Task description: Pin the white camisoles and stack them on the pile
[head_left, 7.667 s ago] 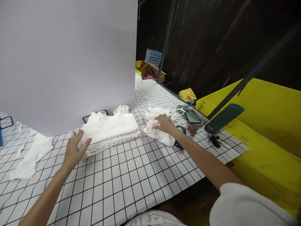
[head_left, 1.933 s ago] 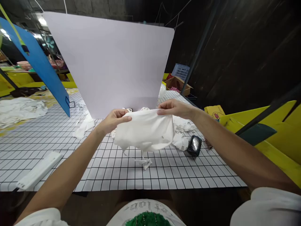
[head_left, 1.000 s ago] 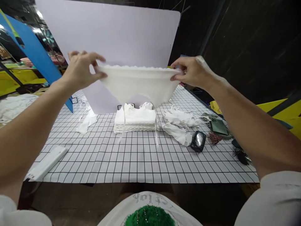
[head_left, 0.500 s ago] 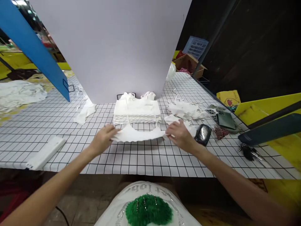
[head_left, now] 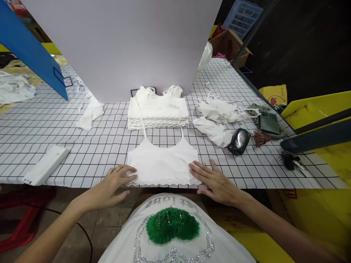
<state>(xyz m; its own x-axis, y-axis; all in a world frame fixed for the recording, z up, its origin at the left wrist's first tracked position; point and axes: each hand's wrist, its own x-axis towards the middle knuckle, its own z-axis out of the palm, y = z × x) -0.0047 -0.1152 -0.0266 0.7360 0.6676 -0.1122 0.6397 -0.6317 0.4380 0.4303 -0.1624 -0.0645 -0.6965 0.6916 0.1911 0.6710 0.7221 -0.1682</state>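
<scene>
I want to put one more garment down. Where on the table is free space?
Free: the grid between the white bar and the flat top, and between the top and the keys. Crowded: right of the stack, with loose garments and a black pouch.

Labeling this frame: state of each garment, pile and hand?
white top: spread flat at the table's near edge, straps pointing away
left hand: open, fingertips on the top's lower left corner
right hand: open, flat on its lower right corner
folded stack: neat, behind the top
loose white garments: crumpled, unfolded
</scene>
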